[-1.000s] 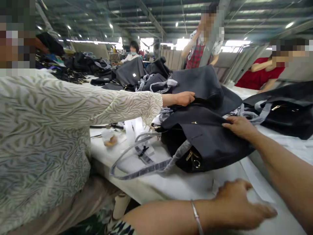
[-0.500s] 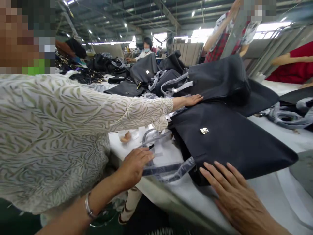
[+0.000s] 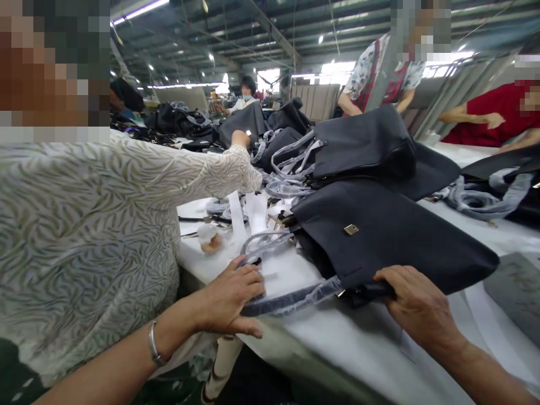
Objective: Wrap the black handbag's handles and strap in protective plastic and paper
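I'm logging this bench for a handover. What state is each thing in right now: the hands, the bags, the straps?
Left hand: gripping the plastic-wrapped strap at the table edge.
Right hand: fingers curled on the near edge of the front bag.
Front bag: lying flat, metal clasp facing up.
Second bag: resting on top, behind it.
Table: covered in white cloth.
Co-worker's hand: reaching toward the far bags.

Co-worker's sleeve [image 3: 126,191] crowds the left; bare table [image 3: 371,349] right.

bg: factory hall | steel-truss roof [image 3: 261,22] w/ strip lights | bright windows [image 3: 337,70] at back | white-covered tables [image 3: 371,349]
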The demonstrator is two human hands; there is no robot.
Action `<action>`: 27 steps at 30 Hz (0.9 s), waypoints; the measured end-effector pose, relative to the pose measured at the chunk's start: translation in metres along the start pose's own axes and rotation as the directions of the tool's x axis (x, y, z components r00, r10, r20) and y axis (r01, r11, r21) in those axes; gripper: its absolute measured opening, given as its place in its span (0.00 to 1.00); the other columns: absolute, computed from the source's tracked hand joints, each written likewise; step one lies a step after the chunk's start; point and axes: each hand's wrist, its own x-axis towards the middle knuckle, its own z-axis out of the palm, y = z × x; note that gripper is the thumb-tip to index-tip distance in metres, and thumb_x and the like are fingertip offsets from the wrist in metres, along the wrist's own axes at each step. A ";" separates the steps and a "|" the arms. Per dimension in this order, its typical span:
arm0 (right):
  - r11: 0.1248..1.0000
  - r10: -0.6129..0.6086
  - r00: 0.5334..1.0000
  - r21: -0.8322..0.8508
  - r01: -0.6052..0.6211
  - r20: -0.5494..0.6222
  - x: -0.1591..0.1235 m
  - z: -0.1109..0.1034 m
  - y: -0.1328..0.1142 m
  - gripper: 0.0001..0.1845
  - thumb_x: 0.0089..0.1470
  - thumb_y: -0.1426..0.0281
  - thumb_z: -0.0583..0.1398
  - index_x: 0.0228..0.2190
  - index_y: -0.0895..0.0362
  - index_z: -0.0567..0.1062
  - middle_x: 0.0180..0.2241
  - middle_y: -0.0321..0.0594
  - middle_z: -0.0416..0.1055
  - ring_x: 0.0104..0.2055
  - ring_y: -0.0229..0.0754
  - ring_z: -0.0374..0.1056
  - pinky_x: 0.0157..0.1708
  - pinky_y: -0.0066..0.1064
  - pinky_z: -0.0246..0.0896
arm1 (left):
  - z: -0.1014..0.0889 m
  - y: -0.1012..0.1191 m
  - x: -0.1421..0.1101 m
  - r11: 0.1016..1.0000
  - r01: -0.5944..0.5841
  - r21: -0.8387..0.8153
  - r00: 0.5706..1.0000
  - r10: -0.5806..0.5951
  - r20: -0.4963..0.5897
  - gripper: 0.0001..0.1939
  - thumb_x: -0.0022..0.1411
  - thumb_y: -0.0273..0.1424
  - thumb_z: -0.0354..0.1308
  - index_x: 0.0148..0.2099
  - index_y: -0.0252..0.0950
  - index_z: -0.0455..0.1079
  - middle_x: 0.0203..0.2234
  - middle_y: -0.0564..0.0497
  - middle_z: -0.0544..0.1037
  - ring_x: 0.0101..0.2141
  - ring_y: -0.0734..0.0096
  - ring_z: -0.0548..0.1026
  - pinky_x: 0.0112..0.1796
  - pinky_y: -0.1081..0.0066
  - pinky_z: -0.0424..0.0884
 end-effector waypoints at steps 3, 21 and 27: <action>0.993 0.093 0.995 0.066 -0.094 0.018 0.002 -0.005 0.019 0.10 0.45 0.77 0.54 0.30 0.55 0.71 0.30 0.41 0.71 0.35 0.48 0.67 0.36 0.38 0.61 | -0.004 0.002 0.011 0.993 -0.021 0.119 0.998 0.015 0.055 0.12 0.57 0.38 0.60 0.40 0.38 0.67 0.42 0.49 0.74 0.47 0.60 0.68 0.60 0.51 0.41; 0.121 0.794 0.518 0.754 -0.646 0.316 0.038 -0.045 0.113 0.22 0.25 0.76 0.68 0.30 0.56 0.77 0.28 0.32 0.74 0.31 0.42 0.67 0.37 0.34 0.62 | -0.019 0.050 0.126 0.790 0.068 -0.610 0.984 -0.153 -0.088 0.24 0.70 0.44 0.37 0.41 0.34 0.69 0.35 0.48 0.76 0.36 0.67 0.75 0.37 0.70 0.71; 0.056 0.791 0.513 0.794 -0.605 0.335 0.030 -0.041 0.121 0.21 0.28 0.79 0.69 0.30 0.54 0.77 0.29 0.32 0.75 0.33 0.43 0.69 0.38 0.34 0.63 | 0.011 0.052 0.187 0.912 0.215 -0.349 0.942 -0.288 -0.170 0.25 0.55 0.22 0.52 0.57 0.27 0.60 0.53 0.33 0.68 0.53 0.51 0.68 0.51 0.58 0.66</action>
